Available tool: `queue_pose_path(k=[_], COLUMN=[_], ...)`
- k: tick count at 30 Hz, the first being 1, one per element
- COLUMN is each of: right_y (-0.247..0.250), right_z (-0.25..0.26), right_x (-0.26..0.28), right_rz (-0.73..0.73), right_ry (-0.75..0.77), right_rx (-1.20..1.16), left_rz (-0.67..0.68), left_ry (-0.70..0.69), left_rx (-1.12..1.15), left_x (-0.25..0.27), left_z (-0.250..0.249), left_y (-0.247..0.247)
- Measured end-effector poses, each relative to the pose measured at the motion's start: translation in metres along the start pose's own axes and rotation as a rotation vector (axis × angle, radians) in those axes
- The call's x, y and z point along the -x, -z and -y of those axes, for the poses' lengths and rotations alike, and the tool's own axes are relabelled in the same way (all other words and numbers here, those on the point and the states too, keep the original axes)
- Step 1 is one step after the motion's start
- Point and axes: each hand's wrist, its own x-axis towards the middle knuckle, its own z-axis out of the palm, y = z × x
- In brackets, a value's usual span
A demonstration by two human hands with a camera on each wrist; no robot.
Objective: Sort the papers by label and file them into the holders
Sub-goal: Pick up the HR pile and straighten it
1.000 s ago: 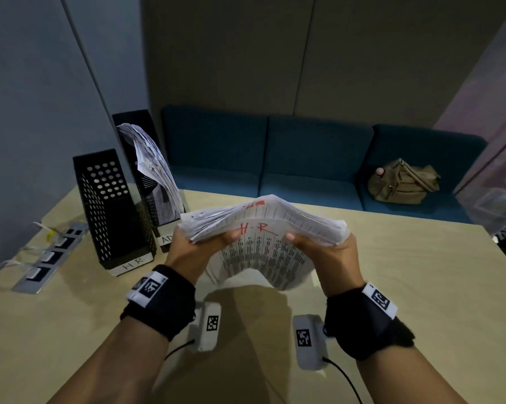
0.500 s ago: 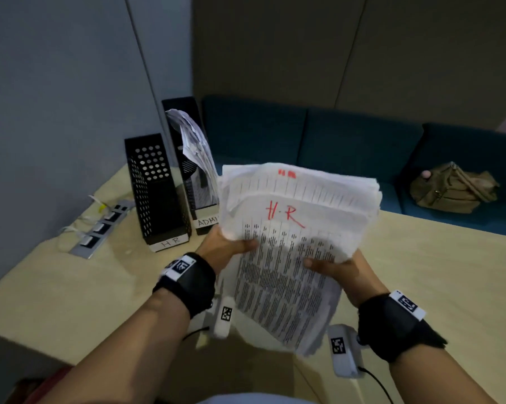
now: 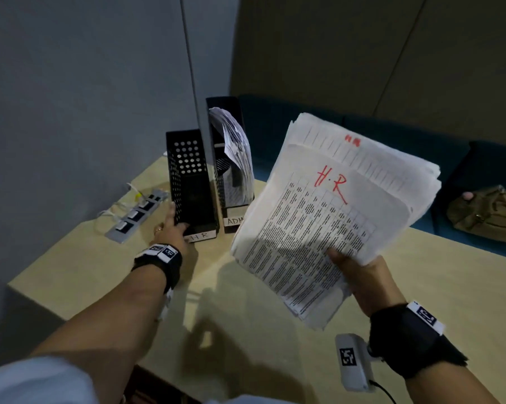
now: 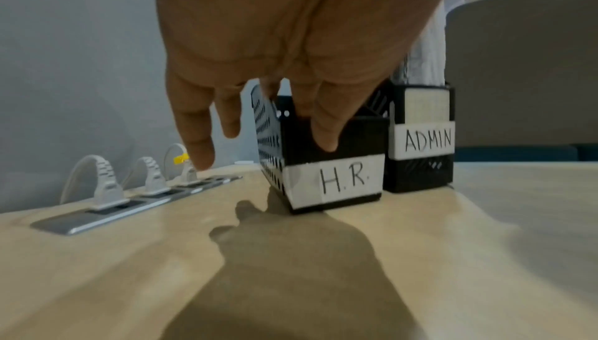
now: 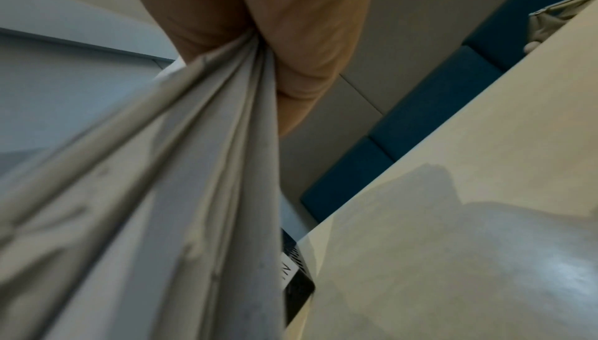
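A thick stack of printed papers (image 3: pixel 319 217) with "H.R" in red on the top sheet is held up over the table. My right hand (image 3: pixel 351 269) pinches its lower right corner, thumb on top. In the right wrist view the sheets (image 5: pixel 162 192) fan out from that hand (image 5: pixel 291 51). The black mesh holder labelled H.R. (image 3: pixel 192 193) stands empty at the table's far left. My left hand (image 3: pixel 173 225) reaches it with fingers straight and spread: thumb on its front face, fingers along its left wall (image 4: pixel 336 179). Beside it the ADMIN holder (image 3: pixel 231 205) holds curled papers (image 3: pixel 237 153).
A socket panel with white cables (image 3: pixel 135 217) is set in the table (image 3: pixel 275 330) left of the holders, near the grey wall. Behind the table runs a blue sofa (image 3: pixel 304 132) with a tan bag (image 3: pixel 485 211) on it.
My left hand has let go of the stack and moved left and forward to the H.R. holder. The right hand alone now holds the stack, tilted upright and further right.
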Motion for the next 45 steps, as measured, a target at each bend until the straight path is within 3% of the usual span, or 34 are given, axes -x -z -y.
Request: queue_pose_path(k=[5, 9, 10, 12, 14, 18, 21, 26, 30, 35, 41, 43, 45], right_y=[-0.022, -0.046, -0.052, -0.064, -0.074, -0.092, -0.112, -0.134, -0.144, -0.155, -0.157, -0.16, -0.163], right_z=[0.019, 0.021, 0.018, 0.016, 0.011, -0.001, -0.012, -0.038, -0.033, -0.024, -0.034, -0.037, -0.042], right_x=[-0.008, -0.012, -0.012, -0.011, -0.01, -0.007, -0.006, -0.02, -0.026, -0.028, -0.009, -0.001, 0.006], right_rz=[-0.011, 0.006, -0.009, -0.06, -0.091, -0.045, 0.027, 0.08, 0.068, 0.025, 0.341, 0.331, 0.312], right_ry=[0.085, 0.164, 0.185, 0.2, 0.179, 0.151, 0.097, 0.024, 0.023, 0.072, 0.049, 0.054, -0.038], right_rx=[-0.031, 0.011, 0.044, 0.129, 0.162, 0.203, 0.238, 0.243, 0.226, 0.201, 0.45, 0.465, 0.459], left_rz=[-0.013, 0.262, 0.276, 0.163, -0.171, -0.477, -0.318, -0.166, -0.14, -0.098, -0.078, -0.069, -0.037], left_ry=[-0.136, -0.506, -0.584, -0.459, -0.516, -0.239, -0.162, -0.333, -0.376, -0.278, -0.254, -0.251, -0.218], left_rx=[-0.216, -0.326, -0.15, 0.237, 0.146, 0.467, 0.578, 0.509, 0.455, 0.495, 0.512, 0.526, 0.536], left_x=[0.045, 0.094, 0.108, 0.133, 0.152, 0.144, 0.14, 0.145, 0.146, 0.147, 0.141, 0.141, 0.145], left_z=[-0.013, -0.027, -0.031, -0.033, -0.028, -0.001, 0.006, 0.002, 0.003, -0.003, -0.002, -0.007, -0.009], left_y=[0.0, -0.017, -0.02, -0.02, -0.01, 0.005, 0.008, -0.001, 0.0, 0.005, 0.008, 0.012, 0.013])
